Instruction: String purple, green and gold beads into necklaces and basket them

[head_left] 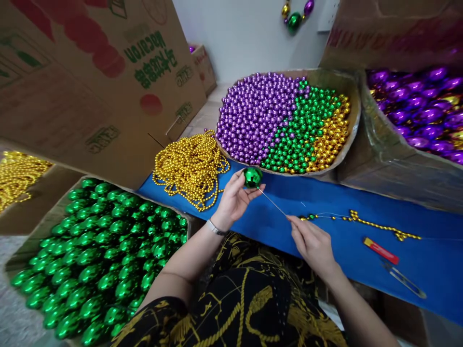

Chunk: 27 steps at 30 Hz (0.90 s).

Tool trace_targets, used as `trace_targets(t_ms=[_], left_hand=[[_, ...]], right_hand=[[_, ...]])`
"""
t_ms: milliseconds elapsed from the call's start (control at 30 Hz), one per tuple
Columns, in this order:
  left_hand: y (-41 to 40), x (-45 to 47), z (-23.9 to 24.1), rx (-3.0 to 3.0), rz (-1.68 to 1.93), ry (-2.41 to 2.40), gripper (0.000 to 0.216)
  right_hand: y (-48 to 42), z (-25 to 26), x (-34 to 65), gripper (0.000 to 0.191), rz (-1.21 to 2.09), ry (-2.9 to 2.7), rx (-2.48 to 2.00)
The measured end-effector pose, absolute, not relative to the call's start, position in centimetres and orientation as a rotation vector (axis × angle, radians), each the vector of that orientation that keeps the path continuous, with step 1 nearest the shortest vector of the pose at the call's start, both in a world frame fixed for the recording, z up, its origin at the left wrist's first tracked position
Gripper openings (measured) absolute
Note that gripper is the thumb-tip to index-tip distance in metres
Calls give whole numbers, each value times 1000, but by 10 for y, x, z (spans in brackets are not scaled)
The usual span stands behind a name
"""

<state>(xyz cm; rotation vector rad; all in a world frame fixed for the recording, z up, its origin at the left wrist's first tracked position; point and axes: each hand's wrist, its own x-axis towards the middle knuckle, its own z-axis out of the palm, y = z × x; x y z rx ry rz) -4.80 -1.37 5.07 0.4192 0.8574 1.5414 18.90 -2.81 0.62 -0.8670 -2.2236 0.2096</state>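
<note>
The large green bead is in the left hand, held up between thumb and fingers above the far edge of the desk. The right hand pinches a thin needle – its grip narrow, the fingertips closed on the near end – and the needle runs left to the lower side of the bead. How far the tip goes into the bead, if at all, is too small to tell, so this bead looks like a step under way rather than one finished.

Just right of the right hand, a few small green and gold beads lie along a pale thread, with a gold strand beyond them; that part appears done, though much of the thread is bare. Nearer on the right lie a red and yellow object and a pair of snips, neither being touched.

Plenty seems left unstrung: small purple beads, small green beads and small gold beads fill the far box, and more large green beads fill the box at near left. Gold strands lie heaped left of the far box – big purple beads stand in another at far right
</note>
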Motion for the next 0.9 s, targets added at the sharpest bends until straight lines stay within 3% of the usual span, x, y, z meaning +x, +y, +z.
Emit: trace_targets(t_ms=[400, 900], left_hand=[[-32, -14, 32, 683, 1357, 664, 63], [-27, -10, 28, 708, 1288, 589, 58]], right_hand=[[-28, -18, 188, 19, 553, -2025, -1094], [-25, -24, 199, 17, 496, -2008, -1079]])
